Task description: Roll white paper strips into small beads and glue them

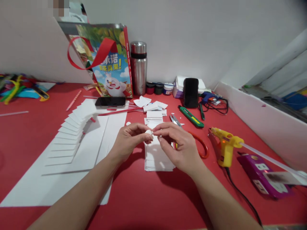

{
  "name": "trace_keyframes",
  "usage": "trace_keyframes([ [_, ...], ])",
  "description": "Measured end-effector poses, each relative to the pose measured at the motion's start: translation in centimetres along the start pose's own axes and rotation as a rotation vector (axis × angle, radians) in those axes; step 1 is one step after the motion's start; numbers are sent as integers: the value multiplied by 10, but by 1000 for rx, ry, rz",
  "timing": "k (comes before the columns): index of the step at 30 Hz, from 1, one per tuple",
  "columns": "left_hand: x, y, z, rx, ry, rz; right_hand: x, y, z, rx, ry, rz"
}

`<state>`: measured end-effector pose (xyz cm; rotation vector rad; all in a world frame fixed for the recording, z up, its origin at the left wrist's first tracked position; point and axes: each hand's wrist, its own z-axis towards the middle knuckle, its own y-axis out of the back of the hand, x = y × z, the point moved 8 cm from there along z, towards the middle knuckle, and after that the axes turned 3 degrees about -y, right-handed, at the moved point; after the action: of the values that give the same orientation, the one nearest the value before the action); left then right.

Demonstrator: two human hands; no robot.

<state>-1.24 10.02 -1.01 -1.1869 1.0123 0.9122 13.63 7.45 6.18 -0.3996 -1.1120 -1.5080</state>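
Between the fingertips of my left hand (130,139) is a small white piece (149,132), perhaps paper or foam; its exact kind is too small to make out. The thumb and fingers of my right hand (181,145) meet the same piece from the other side. Both hands hover over a stack of white paper strips (158,159) on the red table. Partly under my right hand lie scissors with orange handles (205,148), their blades pointing away. To the left, a curved stepped row of white panels (68,134) stands on a white sheet (31,188).
A yellow hot glue gun (225,143) lies at right beside a purple box (266,175), its cord running toward the front edge. Behind are a green cutter (191,116), an upright phone (191,92), a flat phone (110,102), a steel flask (139,70) and a printed bag (112,70).
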Motion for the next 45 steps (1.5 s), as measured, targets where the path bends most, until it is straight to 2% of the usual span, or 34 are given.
trace_keyframes([
  [5,0,-2,1,14,-3,-66,-17,3,-1,-53,-193,158],
  [12,0,-4,2,46,-30,-165,-34,-6,-3,-39,-452,398],
  [21,11,-14,2,45,141,-392,-33,-20,-4,0,-500,445],
  [29,14,-15,1,41,156,-405,-28,-18,-1,-4,-399,399],
  [35,12,-14,2,33,153,-408,-17,-14,0,-28,-213,237],
  [45,14,-12,2,23,144,-372,-1,-13,-2,-37,-16,14],
])
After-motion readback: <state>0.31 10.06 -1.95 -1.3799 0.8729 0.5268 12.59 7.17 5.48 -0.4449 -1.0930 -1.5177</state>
